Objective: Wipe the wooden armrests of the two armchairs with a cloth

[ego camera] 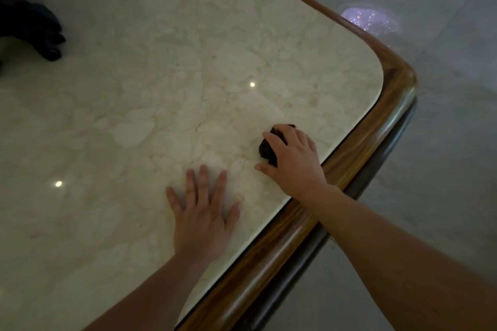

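My right hand [291, 161] rests on a small dark crumpled cloth [267, 149], its fingers curled over the cloth, on the cream marble tabletop [161, 88] near the right edge. My left hand [203, 215] lies flat on the marble with its fingers spread, holding nothing, a little left of and nearer than the right hand. No armchair or armrest is in view.
A rounded brown wooden rim [376, 129] borders the marble along the right side and corner. A dark bundle of fabric [32, 24] lies at the tabletop's far left. Grey tiled floor [443, 88] lies beyond the rim, with a glittery reflection.
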Motion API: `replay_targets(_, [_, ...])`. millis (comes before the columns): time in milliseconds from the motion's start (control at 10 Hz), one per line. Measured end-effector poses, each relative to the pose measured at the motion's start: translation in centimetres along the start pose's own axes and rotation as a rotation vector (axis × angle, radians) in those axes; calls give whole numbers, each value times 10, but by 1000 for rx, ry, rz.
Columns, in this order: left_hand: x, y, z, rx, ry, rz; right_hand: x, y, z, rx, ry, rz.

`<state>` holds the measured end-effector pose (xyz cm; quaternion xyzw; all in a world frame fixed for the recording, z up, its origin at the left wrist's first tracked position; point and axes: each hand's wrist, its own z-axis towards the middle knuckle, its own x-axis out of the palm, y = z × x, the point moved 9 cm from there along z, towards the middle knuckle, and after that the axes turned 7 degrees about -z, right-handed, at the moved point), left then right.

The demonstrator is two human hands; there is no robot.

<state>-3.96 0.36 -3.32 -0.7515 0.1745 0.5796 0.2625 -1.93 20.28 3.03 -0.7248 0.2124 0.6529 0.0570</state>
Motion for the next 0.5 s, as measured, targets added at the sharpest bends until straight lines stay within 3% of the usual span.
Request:
replay_targets(100, [-1, -1, -1, -4, 4, 4, 8, -7, -4, 8, 67, -2])
replay_targets(500, [-29, -14, 9, -103, 148, -25, -48, -14, -28, 31, -17, 111])
